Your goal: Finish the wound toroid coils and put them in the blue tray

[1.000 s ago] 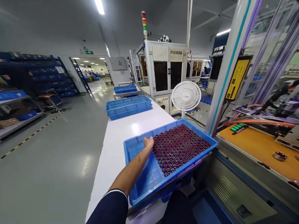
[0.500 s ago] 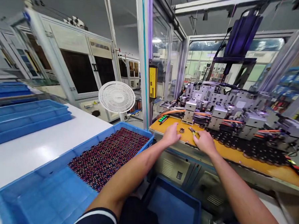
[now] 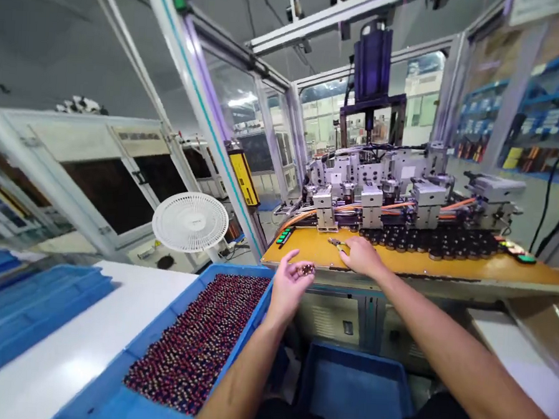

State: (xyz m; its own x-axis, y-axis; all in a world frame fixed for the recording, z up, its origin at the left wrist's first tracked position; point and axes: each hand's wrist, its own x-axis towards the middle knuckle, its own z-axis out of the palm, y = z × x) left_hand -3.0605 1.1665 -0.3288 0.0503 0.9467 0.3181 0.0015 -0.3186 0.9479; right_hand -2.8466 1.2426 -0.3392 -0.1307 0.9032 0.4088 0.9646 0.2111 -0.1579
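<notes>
My left hand [image 3: 288,285] is raised palm-up in front of the orange machine table [image 3: 468,267], pinching a small round coil part [image 3: 307,270] at its fingertips. Just below and left of it lies the blue tray [image 3: 177,304] filled with several dark red and purple coil parts [image 3: 202,337]. Resting on the orange table's front edge, my right hand [image 3: 362,257] has its fingers curled by a small pair of cutters [image 3: 336,242]; whether it grips them I cannot make out. A row of dark round parts [image 3: 428,242] lines the machine behind.
Grey clamp units with orange cables [image 3: 378,196] stand at the back of the orange table. An empty blue bin [image 3: 354,388] sits on the floor between my arms. A white fan [image 3: 191,222] stands left of the machine frame post [image 3: 204,118]. Stacked blue trays [image 3: 30,309] lie far left.
The view swung right from the tray to the machine. My left hand lifted a round part off the orange table and drew back toward me; my right hand stayed on the table.
</notes>
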